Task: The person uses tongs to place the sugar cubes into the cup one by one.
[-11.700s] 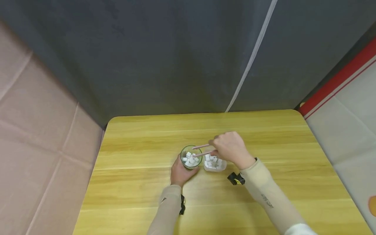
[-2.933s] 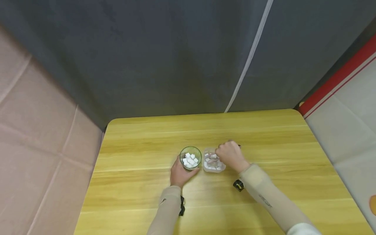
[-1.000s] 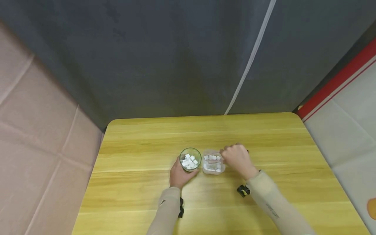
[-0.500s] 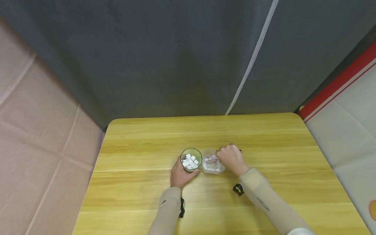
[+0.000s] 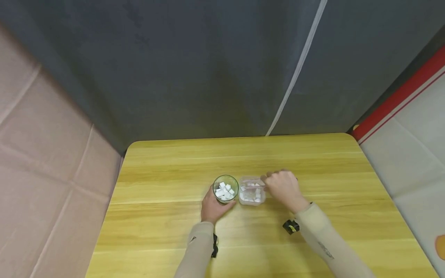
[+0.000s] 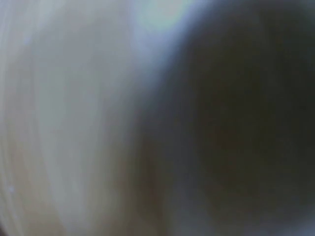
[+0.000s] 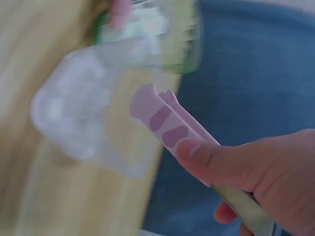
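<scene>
My left hand (image 5: 213,206) is wrapped around a green-tinted glass (image 5: 226,178) from its near-left side. Several white cubes (image 5: 224,191) lie in the bottom of the glass. My right hand (image 5: 283,188) grips pink tongs (image 7: 172,123), with the thumb pressed along one arm. In the head view the tongs reach left over a clear plastic box (image 5: 252,202), which stands just right of the glass and holds more white cubes (image 5: 257,195). No cube shows between the tong tips in the right wrist view. The left wrist view is too blurred to read.
Both things stand on a wood-grain table (image 5: 167,173). A dark grey curtain (image 5: 194,77) hangs behind its far edge. Pinkish padded panels (image 5: 52,162) rise at the left, and a white panel with a red stripe (image 5: 399,96) at the right.
Eleven seconds ago the tongs were over the glass; now they are over the box, where fewer cubes lie. In the last half second my right hand has shifted slightly right. The left stays put.
</scene>
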`<action>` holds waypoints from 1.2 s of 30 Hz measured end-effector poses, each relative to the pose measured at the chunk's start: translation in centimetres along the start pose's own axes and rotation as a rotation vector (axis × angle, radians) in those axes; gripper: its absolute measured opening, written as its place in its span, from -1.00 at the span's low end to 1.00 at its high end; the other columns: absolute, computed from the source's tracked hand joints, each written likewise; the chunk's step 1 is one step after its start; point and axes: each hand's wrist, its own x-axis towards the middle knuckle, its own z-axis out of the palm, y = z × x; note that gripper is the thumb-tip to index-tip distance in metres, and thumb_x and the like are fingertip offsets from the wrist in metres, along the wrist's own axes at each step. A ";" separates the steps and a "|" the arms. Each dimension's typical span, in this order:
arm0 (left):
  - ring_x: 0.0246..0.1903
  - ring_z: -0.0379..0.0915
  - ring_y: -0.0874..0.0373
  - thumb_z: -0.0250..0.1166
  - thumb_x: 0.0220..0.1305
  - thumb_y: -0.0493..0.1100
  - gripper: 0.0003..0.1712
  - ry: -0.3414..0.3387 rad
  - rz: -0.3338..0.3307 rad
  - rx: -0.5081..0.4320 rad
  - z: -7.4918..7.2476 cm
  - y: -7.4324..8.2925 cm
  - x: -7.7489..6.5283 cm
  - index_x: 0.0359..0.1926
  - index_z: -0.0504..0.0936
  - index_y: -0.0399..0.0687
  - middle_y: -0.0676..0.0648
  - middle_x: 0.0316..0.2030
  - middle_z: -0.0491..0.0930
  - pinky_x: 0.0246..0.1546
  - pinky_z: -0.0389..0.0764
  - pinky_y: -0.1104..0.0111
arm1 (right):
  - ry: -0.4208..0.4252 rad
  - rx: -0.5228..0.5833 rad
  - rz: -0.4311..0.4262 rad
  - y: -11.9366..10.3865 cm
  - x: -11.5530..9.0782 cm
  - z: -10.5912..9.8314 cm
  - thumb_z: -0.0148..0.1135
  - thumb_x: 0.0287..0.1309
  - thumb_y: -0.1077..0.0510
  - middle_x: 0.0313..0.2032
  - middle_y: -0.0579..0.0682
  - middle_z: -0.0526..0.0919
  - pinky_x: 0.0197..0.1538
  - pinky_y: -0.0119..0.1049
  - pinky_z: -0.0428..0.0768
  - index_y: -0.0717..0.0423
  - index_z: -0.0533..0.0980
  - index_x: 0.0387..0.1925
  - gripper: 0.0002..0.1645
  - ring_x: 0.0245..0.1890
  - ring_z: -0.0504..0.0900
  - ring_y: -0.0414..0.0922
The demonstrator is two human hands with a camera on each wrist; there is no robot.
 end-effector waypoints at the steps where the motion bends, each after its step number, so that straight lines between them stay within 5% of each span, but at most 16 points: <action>1: -0.04 0.47 -0.07 0.42 -0.37 0.36 0.08 0.001 -0.001 -0.002 0.0 0.0 0.0 0.19 0.30 -0.05 -0.12 -0.01 0.52 -0.06 0.52 0.04 | 0.019 0.011 -0.003 0.0 0.0 -0.6 0.46 -0.34 -0.10 -0.63 -0.10 0.61 -0.76 -0.53 0.17 -0.02 0.64 -0.47 -0.67 -0.81 0.21 -0.31; 9: -0.04 0.47 -0.06 0.39 -0.38 0.40 0.10 -0.004 -0.031 0.010 -0.2 -0.1 0.1 0.19 0.30 -0.03 -0.11 -0.01 0.52 -0.05 0.52 0.07 | 0.187 0.034 -0.069 -1.0 1.5 -4.4 0.47 -0.33 -0.09 -0.63 -0.12 0.60 -0.76 -0.46 0.17 -0.03 0.66 -0.38 -0.62 -0.83 0.20 -0.29; 18: -0.04 0.47 -0.06 0.42 -0.39 0.36 0.09 -0.030 -0.045 0.004 -0.2 0.1 0.2 0.21 0.29 -0.01 -0.10 -0.01 0.52 -0.05 0.52 0.09 | 0.182 0.033 -0.110 -2.0 2.1 -4.1 0.46 -0.36 -0.17 -0.59 -0.13 0.62 -0.75 -0.46 0.25 -0.03 0.64 -0.34 -0.53 -0.77 0.40 -0.25; 26: -0.05 0.48 -0.07 0.41 -0.39 0.38 0.09 -0.003 -0.019 0.013 -0.3 0.1 0.2 0.18 0.31 -0.06 -0.12 -0.03 0.53 -0.06 0.53 0.07 | 0.105 0.007 -0.052 -0.1 0.9 -2.6 0.48 -0.41 -0.16 -0.66 -0.10 0.55 -0.78 -0.48 0.14 0.02 0.63 -0.44 -0.56 -0.83 0.16 -0.29; 36: -0.05 0.47 -0.06 0.39 -0.37 0.40 0.08 0.003 0.007 0.027 -0.1 0.2 0.1 0.17 0.31 -0.07 -0.11 -0.03 0.52 -0.06 0.52 0.04 | -0.080 -0.017 -0.033 -0.1 1.2 0.9 0.47 -0.43 -0.18 -0.82 -0.18 0.31 -0.79 -0.52 0.11 0.03 0.53 -0.68 -0.58 -0.82 0.11 -0.30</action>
